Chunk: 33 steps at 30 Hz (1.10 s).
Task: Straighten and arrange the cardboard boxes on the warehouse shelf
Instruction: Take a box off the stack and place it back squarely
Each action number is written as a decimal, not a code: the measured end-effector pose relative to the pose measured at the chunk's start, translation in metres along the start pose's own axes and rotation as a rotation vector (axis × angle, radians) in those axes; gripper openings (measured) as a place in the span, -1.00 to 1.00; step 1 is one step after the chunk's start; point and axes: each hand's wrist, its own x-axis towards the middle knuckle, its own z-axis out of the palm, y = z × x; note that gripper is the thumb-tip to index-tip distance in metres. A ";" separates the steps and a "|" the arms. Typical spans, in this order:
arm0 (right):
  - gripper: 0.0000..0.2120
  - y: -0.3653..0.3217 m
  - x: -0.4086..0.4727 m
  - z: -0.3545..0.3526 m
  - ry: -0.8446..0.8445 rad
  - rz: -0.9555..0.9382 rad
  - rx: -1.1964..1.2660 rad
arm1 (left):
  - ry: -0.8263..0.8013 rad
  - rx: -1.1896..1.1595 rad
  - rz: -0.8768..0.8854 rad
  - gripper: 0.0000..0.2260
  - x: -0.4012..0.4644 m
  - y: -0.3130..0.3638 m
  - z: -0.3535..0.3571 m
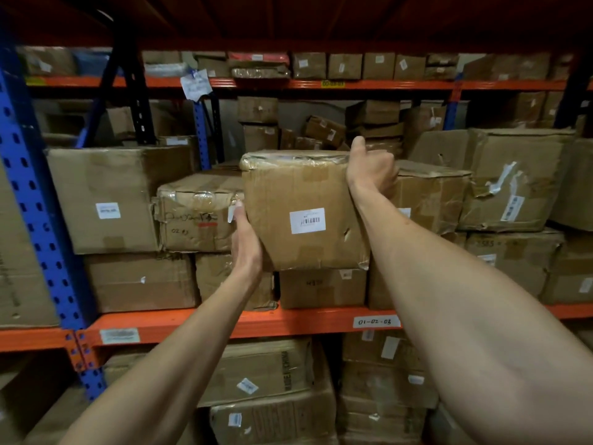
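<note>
We hold the taped cardboard box (305, 210) mid-shelf — left hand (245, 242) flat against its left side, right hand (369, 170) curled over its top right corner — and judge squaring it on the lower boxes (322, 287) comes next.

**Dim warehouse racking aisle**

Orange steel beams (288, 322) span blue perforated uprights (35, 200), with black diagonal bracing (134, 101) behind. A handwritten location label (376, 322) sticks to the front beam. A dark reddish deck (321, 17) overhangs; light is low.

Probably warehouse: orange racking (288, 322), stacked cartons (141, 281).
</note>
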 end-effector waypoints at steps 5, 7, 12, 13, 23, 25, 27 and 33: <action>-0.51 0.028 0.025 0.013 0.024 -0.021 0.023 | -0.162 0.271 0.414 -0.24 0.004 0.006 0.030; -0.51 0.028 0.035 0.025 -0.021 -0.033 0.036 | -0.142 0.322 0.360 -0.26 0.028 0.015 0.033; -0.54 0.032 0.042 0.067 -0.158 -0.106 0.007 | -0.121 0.493 0.240 -0.11 0.076 0.029 0.022; -0.55 0.032 0.046 0.075 -0.165 -0.106 0.012 | -0.110 0.506 0.269 -0.16 0.082 0.030 0.022; -0.39 0.038 0.092 0.118 -0.361 -0.084 0.019 | -0.118 1.092 0.546 -0.23 0.157 0.063 0.049; -0.18 0.045 0.100 0.116 -0.511 -0.066 -0.034 | -0.144 1.119 0.539 -0.26 0.169 0.065 0.049; 0.13 0.061 0.104 0.111 -0.686 -0.069 -0.122 | -0.212 1.098 0.517 -0.24 0.179 0.067 0.045; 0.32 0.076 0.110 0.114 -0.782 -0.097 -0.123 | -0.402 1.116 0.390 0.02 0.192 0.064 0.035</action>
